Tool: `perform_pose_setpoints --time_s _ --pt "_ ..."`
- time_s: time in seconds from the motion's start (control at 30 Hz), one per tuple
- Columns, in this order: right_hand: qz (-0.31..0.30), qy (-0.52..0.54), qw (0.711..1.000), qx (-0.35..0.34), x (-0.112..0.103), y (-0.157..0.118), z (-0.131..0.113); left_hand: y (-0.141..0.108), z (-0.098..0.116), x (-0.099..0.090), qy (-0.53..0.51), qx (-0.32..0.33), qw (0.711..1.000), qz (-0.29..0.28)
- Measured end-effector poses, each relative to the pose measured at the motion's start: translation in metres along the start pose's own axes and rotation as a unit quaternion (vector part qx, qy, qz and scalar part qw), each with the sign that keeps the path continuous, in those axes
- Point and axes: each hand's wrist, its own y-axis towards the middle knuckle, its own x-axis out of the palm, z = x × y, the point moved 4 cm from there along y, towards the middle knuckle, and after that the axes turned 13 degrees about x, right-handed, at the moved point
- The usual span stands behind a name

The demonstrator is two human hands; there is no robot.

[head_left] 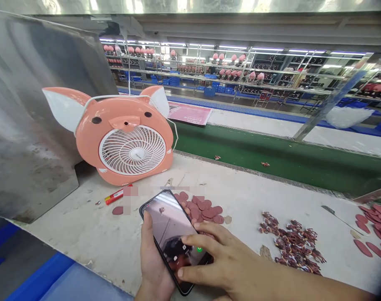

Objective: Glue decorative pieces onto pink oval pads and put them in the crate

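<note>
My left hand [152,267] grips a smartphone [170,225] in a dark case, its thumb along the left edge. The phone is tilted above the worktable, and its lit screen shows small icons and a green button. Over the lower screen hovers my right hand [234,259], fingers spread, with fingertips at or very near the glass; contact is hard to tell. Behind the phone lies a loose pile of dark red oval pieces [209,211], partly hidden by it. Right of my right hand are many small brown-red bundles [297,246], perhaps twisted wires.
A pink pig-shaped fan [124,110] stands at the back left, beside a metal panel [36,104]. A red marker-like stick [115,195] lies before it. More red ovals [377,223] lie at the far right. Beyond the white worktable [93,234] runs a green conveyor belt [240,146].
</note>
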Motion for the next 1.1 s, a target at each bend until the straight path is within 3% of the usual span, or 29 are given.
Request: perform_pose_setpoints --time_s 0.37,0.5,0.63,0.77,0.83,0.93,1.0,1.1 --pt "-0.052 0.000 0.998 0.030 0.005 0.002 -0.004 0.000 0.000 0.001 -0.008 0.002 1.000 -0.014" --pt "0.023 -0.004 0.996 0.084 -0.001 0.007 0.006 -0.003 -0.005 0.007 -0.061 -0.023 0.994 -0.084" --pt "0.103 -0.014 0.980 0.168 -0.016 0.011 0.019 -0.005 -0.010 0.002 -0.055 -0.067 0.992 -0.091" --pt "0.134 0.001 0.986 0.099 -0.022 0.002 0.012 -0.004 -0.009 0.002 -0.071 -0.075 0.986 -0.129" --pt "0.121 0.002 0.992 0.036 -0.020 -0.004 0.004 -0.003 -0.008 0.004 -0.079 -0.073 0.984 -0.141" --pt "0.041 0.002 0.999 -0.015 -0.011 -0.010 -0.003 -0.001 -0.008 0.005 -0.059 -0.062 0.991 -0.103" --pt "-0.005 0.022 1.000 -0.013 -0.007 -0.011 -0.004 0.000 -0.008 0.004 -0.045 -0.044 0.996 -0.069" --pt "0.024 0.125 0.990 0.065 -0.008 -0.010 0.003 0.000 -0.008 0.003 -0.044 -0.020 0.996 -0.069"
